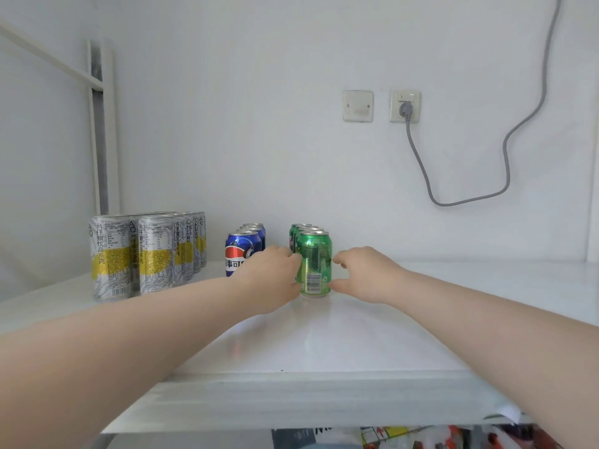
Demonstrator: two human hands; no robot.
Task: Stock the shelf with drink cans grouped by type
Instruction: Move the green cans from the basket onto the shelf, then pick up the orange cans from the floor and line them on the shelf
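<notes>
A green can [313, 264] stands upright at the front of a row of green cans [301, 229] on the white shelf [291, 345]. My left hand [272, 273] touches its left side with curled fingers. My right hand [366, 273] sits at its right side, thumb and fingers apart, fingertips close to the can. A row of blue cola cans [241, 247] stands just left of the green ones, partly hidden by my left hand. Further left is a block of several tall silver-and-yellow cans [146, 254].
The white back wall carries a blank plate [358, 105] and a socket [405, 105] with a grey cable [505, 163] looping down on the right. A shelf upright [100, 124] rises at the left. Colourful packaging [421, 437] lies below the shelf's front edge.
</notes>
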